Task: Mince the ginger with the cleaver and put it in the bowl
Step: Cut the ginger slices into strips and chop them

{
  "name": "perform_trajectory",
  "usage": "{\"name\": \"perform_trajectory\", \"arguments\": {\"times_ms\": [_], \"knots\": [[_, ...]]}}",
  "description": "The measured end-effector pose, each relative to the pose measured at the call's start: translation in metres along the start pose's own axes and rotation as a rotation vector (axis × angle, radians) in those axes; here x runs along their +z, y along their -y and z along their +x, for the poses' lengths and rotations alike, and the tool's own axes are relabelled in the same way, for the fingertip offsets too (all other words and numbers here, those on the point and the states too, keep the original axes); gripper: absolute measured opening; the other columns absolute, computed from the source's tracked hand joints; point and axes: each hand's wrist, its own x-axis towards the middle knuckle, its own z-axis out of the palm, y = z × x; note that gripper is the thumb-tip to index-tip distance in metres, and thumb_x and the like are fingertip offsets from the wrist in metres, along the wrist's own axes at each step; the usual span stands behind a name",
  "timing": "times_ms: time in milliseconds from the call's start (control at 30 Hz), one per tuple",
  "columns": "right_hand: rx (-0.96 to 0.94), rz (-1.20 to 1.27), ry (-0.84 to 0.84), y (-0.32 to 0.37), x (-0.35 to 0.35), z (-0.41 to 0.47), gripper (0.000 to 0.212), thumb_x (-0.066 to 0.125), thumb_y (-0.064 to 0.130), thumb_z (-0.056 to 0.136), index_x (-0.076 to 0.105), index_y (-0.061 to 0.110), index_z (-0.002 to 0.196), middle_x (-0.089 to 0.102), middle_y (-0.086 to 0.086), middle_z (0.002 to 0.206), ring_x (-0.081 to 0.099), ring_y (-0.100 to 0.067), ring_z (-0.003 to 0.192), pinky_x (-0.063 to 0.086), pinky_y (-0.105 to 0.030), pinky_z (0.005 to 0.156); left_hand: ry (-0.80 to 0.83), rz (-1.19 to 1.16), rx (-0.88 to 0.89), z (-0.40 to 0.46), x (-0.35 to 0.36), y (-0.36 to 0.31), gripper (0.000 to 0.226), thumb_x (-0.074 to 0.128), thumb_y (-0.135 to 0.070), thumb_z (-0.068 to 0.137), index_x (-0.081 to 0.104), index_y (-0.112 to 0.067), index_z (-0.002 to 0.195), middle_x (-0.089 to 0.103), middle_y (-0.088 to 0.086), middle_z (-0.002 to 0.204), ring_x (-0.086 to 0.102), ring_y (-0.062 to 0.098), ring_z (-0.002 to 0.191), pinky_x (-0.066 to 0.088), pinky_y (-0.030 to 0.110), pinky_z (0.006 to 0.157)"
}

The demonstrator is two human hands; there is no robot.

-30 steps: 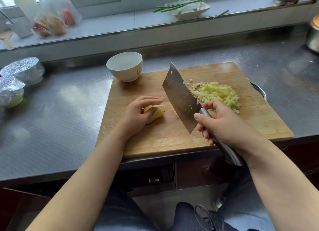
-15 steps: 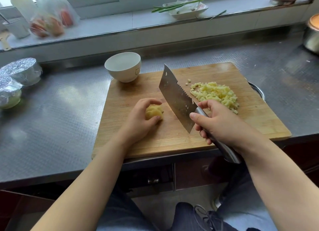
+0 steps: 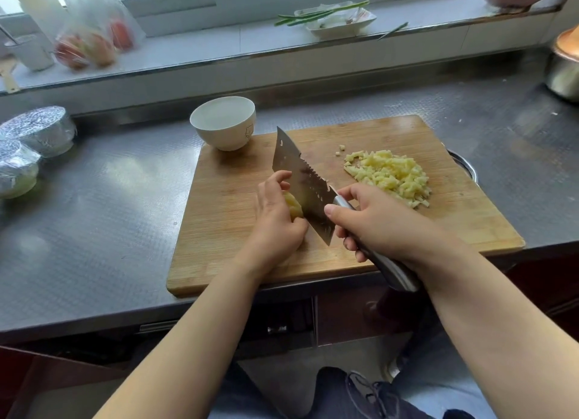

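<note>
Steel cleaver, one ginger piece, one bowl

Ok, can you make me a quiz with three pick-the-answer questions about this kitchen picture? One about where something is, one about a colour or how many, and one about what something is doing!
1. Where is the chopped ginger pile?
A. in the bowl
B. on the cutting board, right of the cleaver
C. on the windowsill

2. How many foil-covered containers stand at the left of the counter?
A. two
B. four
C. none

3. What is the right hand doing?
A. lying flat on the counter
B. lifting the bowl
C. gripping the cleaver's handle

Answers:
1 B: the yellow bits lie on the cutting board; the white bowl looks empty.
2 A: one foil-covered container and another nearer the camera.
3 C: its fingers curl round the handle of the cleaver, while the left hand holds the ginger piece.
</note>
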Motion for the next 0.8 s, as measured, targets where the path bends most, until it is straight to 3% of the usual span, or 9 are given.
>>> {"name": "perform_trajectory", "arguments": {"times_ms": [133,367,500,700,800], "knots": [[-0.007,-0.030,-0.016,0.000,0.001,-0.001,0.017,0.053,0.023,0.100,0.044,0.021,0.115,0.058,-0.005,0.074,0.052,-0.010,0.053,0.045,-0.025,0.043,0.022,0.127,-0.008,-0.001,-0.003,0.005,0.063,0.059,-0.016,0.086,0.028,-0.016,0.140,0.034,-0.002,0.130,0.032,0.015,0.127,0.027,0.032,0.112],[-0.031,-0.070,-0.004,-0.001,0.003,-0.004,0.019,0.052,0.025,0.101,0.044,0.021,0.118,0.057,-0.003,0.075,0.052,-0.010,0.055,0.046,-0.025,0.044,-0.020,0.260,-0.031,-0.002,0.001,0.000,0.055,0.052,-0.020,0.093,0.029,-0.017,0.143,0.038,0.003,0.137,0.032,0.020,0.128,0.024,0.035,0.109],[-0.011,-0.046,-0.017,-0.004,-0.001,-0.002,0.024,0.053,0.024,0.100,0.046,0.016,0.122,0.058,-0.006,0.076,0.053,-0.011,0.054,0.045,-0.024,0.044,0.071,0.389,-0.054,0.006,-0.011,-0.003,0.047,0.050,-0.023,0.096,0.035,-0.020,0.140,0.038,0.003,0.141,0.031,0.022,0.130,0.023,0.037,0.111],[0.004,0.003,-0.018,-0.007,-0.004,-0.001,0.017,0.054,0.021,0.100,0.052,0.013,0.114,0.057,-0.007,0.072,0.050,-0.010,0.049,0.044,-0.024,0.041,0.131,0.535,-0.289,0.020,-0.035,0.006,0.044,0.038,-0.042,0.100,0.044,-0.019,0.138,0.042,0.008,0.141,0.036,0.028,0.130,0.027,0.042,0.107],[-0.008,-0.010,-0.007,-0.006,-0.003,-0.001,0.017,0.054,0.020,0.100,0.053,0.013,0.114,0.057,-0.006,0.071,0.051,-0.009,0.049,0.044,-0.025,0.042,0.098,0.450,-0.337,0.020,-0.040,0.014,0.051,0.035,-0.048,0.100,0.044,-0.017,0.139,0.042,0.011,0.141,0.037,0.029,0.130,0.031,0.043,0.108]]}}
